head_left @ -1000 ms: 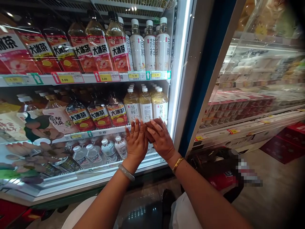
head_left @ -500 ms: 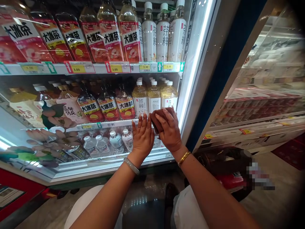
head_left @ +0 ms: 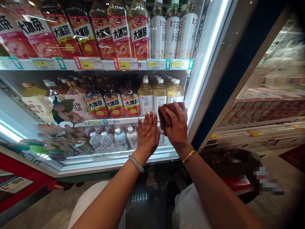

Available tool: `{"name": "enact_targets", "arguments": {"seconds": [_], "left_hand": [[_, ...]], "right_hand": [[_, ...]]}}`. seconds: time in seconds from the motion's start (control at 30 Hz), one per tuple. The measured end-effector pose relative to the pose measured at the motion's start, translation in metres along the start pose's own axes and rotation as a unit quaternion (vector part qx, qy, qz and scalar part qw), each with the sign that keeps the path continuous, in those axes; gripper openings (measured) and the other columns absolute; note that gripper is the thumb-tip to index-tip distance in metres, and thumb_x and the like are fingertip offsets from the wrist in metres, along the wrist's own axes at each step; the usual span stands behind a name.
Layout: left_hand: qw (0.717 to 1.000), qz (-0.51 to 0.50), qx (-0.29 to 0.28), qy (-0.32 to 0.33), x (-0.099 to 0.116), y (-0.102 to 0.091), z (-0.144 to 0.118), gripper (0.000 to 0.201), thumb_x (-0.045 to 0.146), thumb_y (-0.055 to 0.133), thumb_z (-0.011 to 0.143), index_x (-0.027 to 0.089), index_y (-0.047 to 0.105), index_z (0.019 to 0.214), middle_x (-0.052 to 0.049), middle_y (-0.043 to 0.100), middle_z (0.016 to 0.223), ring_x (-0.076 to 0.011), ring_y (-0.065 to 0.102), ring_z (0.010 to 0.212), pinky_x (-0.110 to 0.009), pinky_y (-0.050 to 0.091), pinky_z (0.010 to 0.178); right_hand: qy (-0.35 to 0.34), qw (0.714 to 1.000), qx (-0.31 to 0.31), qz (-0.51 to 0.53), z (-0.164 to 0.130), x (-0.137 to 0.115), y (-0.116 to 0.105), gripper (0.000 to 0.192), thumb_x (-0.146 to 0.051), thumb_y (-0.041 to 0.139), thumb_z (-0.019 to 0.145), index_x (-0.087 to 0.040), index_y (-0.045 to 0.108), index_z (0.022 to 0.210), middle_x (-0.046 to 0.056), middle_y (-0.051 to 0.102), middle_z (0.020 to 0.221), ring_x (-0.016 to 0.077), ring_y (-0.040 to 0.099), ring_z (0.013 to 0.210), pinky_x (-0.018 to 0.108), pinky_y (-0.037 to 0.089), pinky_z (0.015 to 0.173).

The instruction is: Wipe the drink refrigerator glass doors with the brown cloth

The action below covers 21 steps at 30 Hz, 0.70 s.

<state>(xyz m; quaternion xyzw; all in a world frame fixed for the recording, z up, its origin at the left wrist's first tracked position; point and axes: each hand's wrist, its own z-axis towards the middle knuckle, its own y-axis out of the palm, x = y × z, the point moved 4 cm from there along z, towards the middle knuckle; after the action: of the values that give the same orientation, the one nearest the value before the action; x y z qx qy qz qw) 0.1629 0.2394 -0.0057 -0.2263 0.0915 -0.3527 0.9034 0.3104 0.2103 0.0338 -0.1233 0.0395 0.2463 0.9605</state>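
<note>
Fingers (head_left: pixel 173 117) of the right hand (head_left: pixel 178 128) hold a brown cloth (head_left: pixel 164 117) against the glass (head_left: pixel 100 75); the left hand's (head_left: pixel 148 135) are extended, apparently for bracing.

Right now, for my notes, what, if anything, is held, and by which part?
The right grip holds a brown cloth by its near right side; the left grip holds nothing.

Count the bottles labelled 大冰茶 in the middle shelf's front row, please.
3: left bottle, middle bottle, right bottle nearest the left hand. Others may hide behind.
</note>
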Motion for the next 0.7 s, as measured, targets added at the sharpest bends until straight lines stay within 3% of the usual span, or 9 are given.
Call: {"name": "enact_targets", "arguments": {"seconds": [0.17,0.33,0.5,0.7], "left_hand": [[1.000,-0.015,-0.003,0.010,-0.006,-0.002,-0.002,0.081,0.017,0.046,0.102,0.019,0.003,0.170,-0.012,0.021,0.174,-0.0211,0.008,0.164,-0.046,0.001,0.136],[1.000,-0.022,0.007,0.010,-0.008,-0.007,0.000,0.079,0.018,0.045,0.103,0.019,0.004,0.170,-0.011,0.015,0.175,-0.0212,0.008,0.164,-0.043,0.006,0.136],[1.000,-0.015,-0.001,-0.007,-0.011,-0.009,0.001,0.080,0.019,0.044,0.103,0.020,0.000,0.169,-0.011,0.016,0.174,-0.0235,0.007,0.164,-0.050,0.000,0.135],[1.000,0.011,-0.002,-0.018,-0.025,-0.019,-0.003,0.078,0.021,0.044,0.104,0.018,0.003,0.169,-0.013,0.019,0.174,-0.0230,0.006,0.164,-0.051,-0.007,0.134]], "right_hand": [[-0.039,0.997,-0.048,0.036,-0.011,-0.016,0.010,0.057,-0.014,0.053,0.096,-0.030,0.050,0.150,0.007,0.043,0.164,0.0329,0.018,0.164,0.066,0.033,0.130],[-0.057,0.995,-0.078,0.032,-0.023,-0.009,0.004,0.059,-0.010,0.052,0.094,-0.030,0.052,0.150,0.007,0.045,0.163,0.0318,0.023,0.163,0.065,0.033,0.130],[-0.025,0.999,-0.027,0.021,-0.009,-0.005,0.003,0.058,-0.011,0.054,0.093,-0.029,0.054,0.148,0.007,0.042,0.165,0.0319,0.025,0.162,0.065,0.028,0.131],[-0.027,0.999,-0.021,0.025,-0.002,-0.035,0.023,0.060,-0.015,0.053,0.096,-0.033,0.047,0.153,0.004,0.040,0.167,0.0308,0.019,0.164,0.066,0.028,0.131]]}}
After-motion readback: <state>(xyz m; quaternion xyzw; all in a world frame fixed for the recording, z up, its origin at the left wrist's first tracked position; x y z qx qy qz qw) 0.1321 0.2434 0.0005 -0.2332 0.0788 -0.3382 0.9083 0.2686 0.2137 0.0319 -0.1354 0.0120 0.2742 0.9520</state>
